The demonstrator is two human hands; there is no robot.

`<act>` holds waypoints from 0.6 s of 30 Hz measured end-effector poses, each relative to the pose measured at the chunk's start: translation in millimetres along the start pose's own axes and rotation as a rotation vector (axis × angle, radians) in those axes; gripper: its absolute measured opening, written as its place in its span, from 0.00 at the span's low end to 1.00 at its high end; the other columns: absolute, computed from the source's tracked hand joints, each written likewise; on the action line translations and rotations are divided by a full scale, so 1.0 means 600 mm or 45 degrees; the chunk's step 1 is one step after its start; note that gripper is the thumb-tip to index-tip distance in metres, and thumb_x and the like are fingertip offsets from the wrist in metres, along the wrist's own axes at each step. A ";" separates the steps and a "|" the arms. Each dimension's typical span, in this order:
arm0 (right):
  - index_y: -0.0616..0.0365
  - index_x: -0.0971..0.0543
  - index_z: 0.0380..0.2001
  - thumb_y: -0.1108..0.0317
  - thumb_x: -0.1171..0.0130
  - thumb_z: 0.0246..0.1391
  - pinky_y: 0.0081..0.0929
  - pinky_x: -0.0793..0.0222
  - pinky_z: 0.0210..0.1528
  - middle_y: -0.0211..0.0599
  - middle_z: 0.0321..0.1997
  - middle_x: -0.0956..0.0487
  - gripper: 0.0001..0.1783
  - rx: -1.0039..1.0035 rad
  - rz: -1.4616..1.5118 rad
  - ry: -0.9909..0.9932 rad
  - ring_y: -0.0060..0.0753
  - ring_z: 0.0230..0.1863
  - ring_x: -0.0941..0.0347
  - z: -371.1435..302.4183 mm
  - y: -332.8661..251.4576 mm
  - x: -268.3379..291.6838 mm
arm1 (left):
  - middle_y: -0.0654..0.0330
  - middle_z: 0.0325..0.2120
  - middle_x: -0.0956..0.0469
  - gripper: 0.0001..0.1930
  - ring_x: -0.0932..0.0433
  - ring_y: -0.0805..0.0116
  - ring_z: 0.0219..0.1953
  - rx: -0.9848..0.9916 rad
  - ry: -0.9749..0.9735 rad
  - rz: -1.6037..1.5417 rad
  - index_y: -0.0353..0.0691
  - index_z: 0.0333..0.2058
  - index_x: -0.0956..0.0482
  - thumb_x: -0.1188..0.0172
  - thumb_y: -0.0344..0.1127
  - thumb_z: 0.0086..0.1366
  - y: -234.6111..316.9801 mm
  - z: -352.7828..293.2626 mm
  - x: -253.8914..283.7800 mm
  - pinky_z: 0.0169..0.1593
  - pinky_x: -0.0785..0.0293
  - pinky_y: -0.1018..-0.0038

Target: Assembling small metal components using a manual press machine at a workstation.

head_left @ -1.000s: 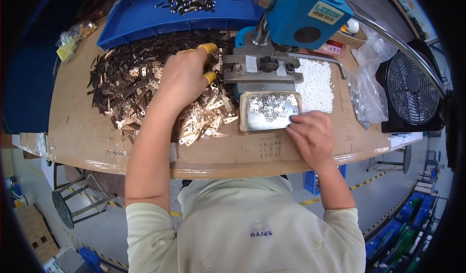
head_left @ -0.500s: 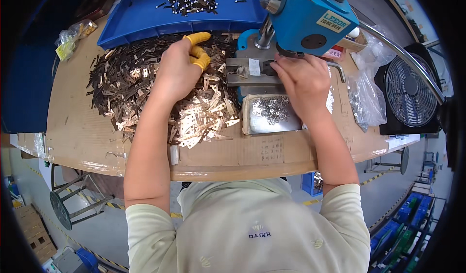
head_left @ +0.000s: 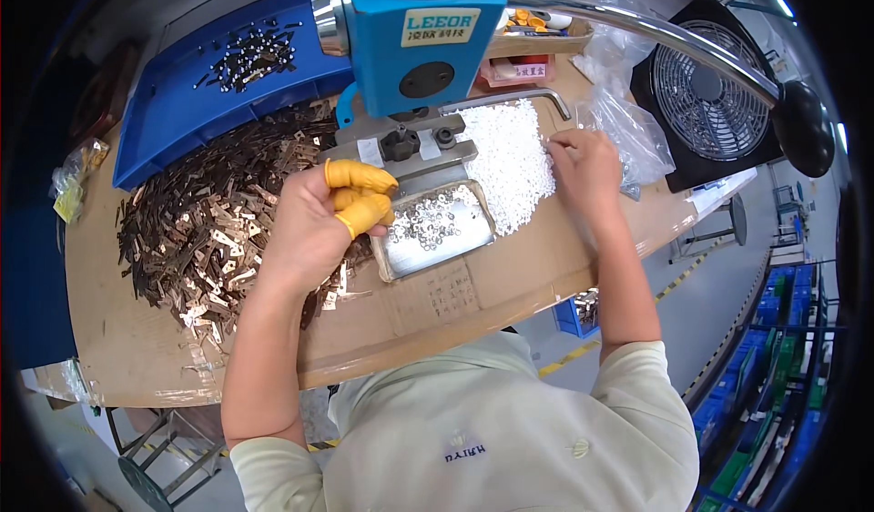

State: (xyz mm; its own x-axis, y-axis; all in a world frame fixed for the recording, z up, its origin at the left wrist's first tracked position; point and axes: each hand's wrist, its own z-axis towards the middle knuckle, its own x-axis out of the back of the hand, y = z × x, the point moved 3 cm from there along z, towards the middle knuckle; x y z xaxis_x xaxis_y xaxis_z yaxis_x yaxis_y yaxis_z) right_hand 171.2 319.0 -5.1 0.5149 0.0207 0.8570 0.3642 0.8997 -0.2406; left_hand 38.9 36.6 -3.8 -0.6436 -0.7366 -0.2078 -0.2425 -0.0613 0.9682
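Tray (head_left: 421, 259) holds probable nuts (head_left: 426, 227); blue bin (head_left: 168, 116), dark pieces (head_left: 250, 60).

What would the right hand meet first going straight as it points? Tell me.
The right hand would likely meet the pile of white pieces right beside it first, though depth is unclear.

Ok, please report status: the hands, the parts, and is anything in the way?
Left hand at left edge of tray, right hand by white pieces; grips unclear. Small rings in tray. Blue press stands beyond, seemingly not blocking.
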 end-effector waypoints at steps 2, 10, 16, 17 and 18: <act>0.60 0.17 0.28 0.73 0.39 0.43 0.29 0.31 0.36 0.35 0.29 0.19 0.06 0.035 0.079 -0.052 0.40 0.28 0.28 0.009 0.032 -0.011 | 0.56 0.27 0.21 0.10 0.23 0.73 0.25 0.007 -0.008 -0.020 0.29 0.36 0.21 0.43 0.17 0.54 -0.001 0.001 -0.010 0.31 0.24 0.82; 0.62 0.17 0.28 0.74 0.39 0.48 0.22 0.31 0.35 0.33 0.29 0.18 0.05 0.056 0.261 -0.032 0.30 0.28 0.27 0.021 0.018 -0.040 | 0.55 0.27 0.21 0.13 0.24 0.74 0.23 0.041 0.073 0.004 0.29 0.39 0.22 0.41 0.18 0.53 0.001 0.013 -0.017 0.28 0.26 0.84; 0.63 0.18 0.32 0.77 0.40 0.51 0.15 0.34 0.35 0.30 0.30 0.19 0.05 -0.152 1.444 -0.343 0.18 0.30 0.30 -0.004 -0.138 -0.015 | 0.56 0.26 0.21 0.20 0.24 0.74 0.22 0.049 0.116 -0.044 0.30 0.46 0.25 0.38 0.18 0.52 0.000 0.004 -0.020 0.25 0.27 0.84; 0.62 0.19 0.31 0.77 0.40 0.50 0.16 0.34 0.35 0.30 0.31 0.20 0.04 0.022 1.363 -0.339 0.19 0.30 0.30 -0.003 -0.169 -0.013 | 0.56 0.26 0.21 0.22 0.24 0.74 0.22 0.048 0.116 -0.052 0.30 0.48 0.26 0.38 0.18 0.52 0.001 0.004 -0.019 0.25 0.26 0.84; 0.62 0.19 0.31 0.78 0.40 0.50 0.17 0.34 0.35 0.30 0.32 0.20 0.04 0.198 1.278 -0.337 0.20 0.30 0.31 -0.003 -0.193 -0.014 | 0.56 0.26 0.21 0.23 0.24 0.74 0.22 0.046 0.119 -0.065 0.30 0.49 0.27 0.38 0.18 0.52 0.001 0.003 -0.017 0.25 0.26 0.84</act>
State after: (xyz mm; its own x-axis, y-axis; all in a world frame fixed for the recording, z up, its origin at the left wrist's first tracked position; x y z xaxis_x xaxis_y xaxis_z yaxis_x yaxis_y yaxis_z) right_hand 126.2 213.6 14.9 0.3321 0.8662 0.3735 -0.2496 0.4625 -0.8508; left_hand 44.0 45.1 -1.6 -0.5594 -0.7931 -0.2409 -0.3000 -0.0771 0.9508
